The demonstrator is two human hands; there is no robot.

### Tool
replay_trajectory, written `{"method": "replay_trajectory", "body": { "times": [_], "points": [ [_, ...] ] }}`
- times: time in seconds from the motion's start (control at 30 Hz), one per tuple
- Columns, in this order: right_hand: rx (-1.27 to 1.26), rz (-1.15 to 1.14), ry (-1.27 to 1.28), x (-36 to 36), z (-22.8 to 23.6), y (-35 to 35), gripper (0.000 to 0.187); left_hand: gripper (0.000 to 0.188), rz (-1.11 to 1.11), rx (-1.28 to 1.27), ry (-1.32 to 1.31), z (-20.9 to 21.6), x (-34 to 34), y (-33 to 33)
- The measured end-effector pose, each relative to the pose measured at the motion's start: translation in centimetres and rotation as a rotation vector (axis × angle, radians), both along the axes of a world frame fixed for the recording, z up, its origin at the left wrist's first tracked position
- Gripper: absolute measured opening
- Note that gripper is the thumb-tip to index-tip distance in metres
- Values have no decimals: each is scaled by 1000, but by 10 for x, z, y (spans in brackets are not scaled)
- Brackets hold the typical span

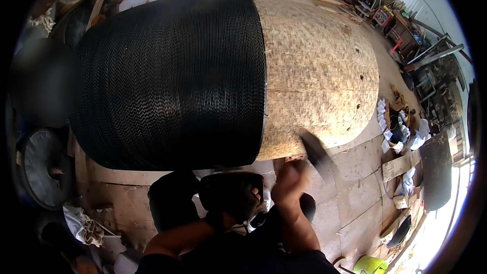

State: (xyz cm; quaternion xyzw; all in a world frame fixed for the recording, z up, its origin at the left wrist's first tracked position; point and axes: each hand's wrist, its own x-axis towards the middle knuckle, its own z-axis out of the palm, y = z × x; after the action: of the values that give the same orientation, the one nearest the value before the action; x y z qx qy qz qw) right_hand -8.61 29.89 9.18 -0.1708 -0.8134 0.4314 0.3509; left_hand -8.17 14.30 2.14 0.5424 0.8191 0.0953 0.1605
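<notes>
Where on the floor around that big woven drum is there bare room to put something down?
Bare slabs lie right of the right hand, between the drum and the scrap pile. More bare floor lies under the drum's black part. The far right is crowded.

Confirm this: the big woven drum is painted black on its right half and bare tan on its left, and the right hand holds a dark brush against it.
Not quite: the sides are swapped. In the head view the woven drum is black on its left part and bare tan on the right. The right hand does hold the dark brush at the drum's lower edge, though it is blurred.
</notes>
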Motion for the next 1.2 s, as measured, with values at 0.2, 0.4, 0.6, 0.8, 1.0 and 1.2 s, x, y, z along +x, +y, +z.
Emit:
{"method": "replay_trajectory", "body": {
  "times": [0.2,0.4,0.6,0.8,1.0,1.2],
  "points": [
    [-11,79,-39,12,17,-4,19,27,-124,391,93,-44,4,-10],
    [315,52,-226,-3,8,2,20,17,162,316,-135,-11,7,-10],
    [-176,50,-31,19,31,-15,28,26,227,718,102,70,-51,-10],
    [144,-56,-451,-7,11,-6,20,29,361,948,644,90,-140,-16],
    [-89,8,160,17,25,-21,21,37,364,999,770,114,-183,-17],
    [200,16,-305,1,0,-4,16,43,387,973,771,110,-178,-20]
  ]
}}
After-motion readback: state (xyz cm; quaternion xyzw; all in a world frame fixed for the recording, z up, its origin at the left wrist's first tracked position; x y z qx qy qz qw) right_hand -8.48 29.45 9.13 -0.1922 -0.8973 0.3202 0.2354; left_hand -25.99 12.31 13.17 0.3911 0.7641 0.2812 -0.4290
